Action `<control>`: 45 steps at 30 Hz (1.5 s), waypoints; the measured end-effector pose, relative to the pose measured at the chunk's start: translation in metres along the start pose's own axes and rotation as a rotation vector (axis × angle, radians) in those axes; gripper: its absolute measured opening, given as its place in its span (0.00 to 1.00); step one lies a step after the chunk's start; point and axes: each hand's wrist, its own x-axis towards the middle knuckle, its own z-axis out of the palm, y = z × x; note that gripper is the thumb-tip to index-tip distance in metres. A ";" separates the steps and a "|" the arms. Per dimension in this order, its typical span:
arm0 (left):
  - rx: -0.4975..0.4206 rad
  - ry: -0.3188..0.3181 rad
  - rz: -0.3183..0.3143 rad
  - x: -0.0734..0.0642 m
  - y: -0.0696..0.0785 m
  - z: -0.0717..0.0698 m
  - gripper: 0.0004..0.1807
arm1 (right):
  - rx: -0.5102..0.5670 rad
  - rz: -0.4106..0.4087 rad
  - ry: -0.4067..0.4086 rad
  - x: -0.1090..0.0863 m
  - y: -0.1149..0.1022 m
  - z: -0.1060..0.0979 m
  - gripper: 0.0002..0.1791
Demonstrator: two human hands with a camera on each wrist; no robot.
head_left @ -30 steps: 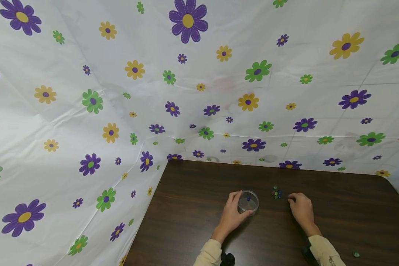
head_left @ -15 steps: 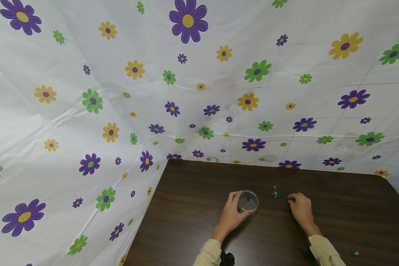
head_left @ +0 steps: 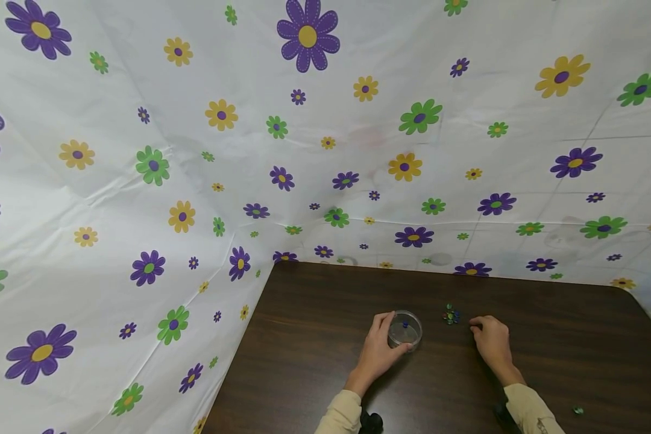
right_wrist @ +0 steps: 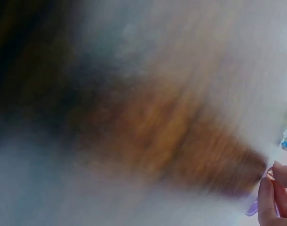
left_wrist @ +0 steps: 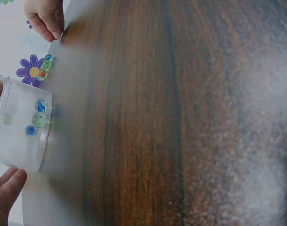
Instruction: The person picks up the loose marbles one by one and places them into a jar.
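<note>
My left hand (head_left: 378,348) grips a round clear plastic container (left_wrist: 21,127) from its left side, thumb at the near wall and fingers at the far one. A blue marble (head_left: 405,324) lies in it; in the left wrist view, several glass marbles (left_wrist: 39,119) show through the wall. To its right, a cluster of glass marbles (head_left: 451,314) sits on the table. Just right of that cluster, my right hand (head_left: 492,343) pinches a small clear, glinting thing (right_wrist: 270,174) that looks like a marble, mostly covered by the fingertips.
The dark wood table (head_left: 314,307) meets a white flowered sheet (head_left: 347,205) at the back and left. A small green shiny piece (head_left: 578,410) lies near the front right, beyond my right sleeve (head_left: 531,410).
Both hands, the container and the marble cluster stay in place. Only the head view shifts very slightly.
</note>
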 end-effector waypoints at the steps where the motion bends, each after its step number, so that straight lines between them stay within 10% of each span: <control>1: 0.000 -0.001 0.000 0.000 0.000 0.000 0.43 | -0.001 0.000 0.001 0.000 0.000 0.000 0.03; 45: 0.001 0.005 0.022 -0.001 0.001 0.000 0.43 | 0.241 -0.189 0.143 0.000 -0.099 0.025 0.10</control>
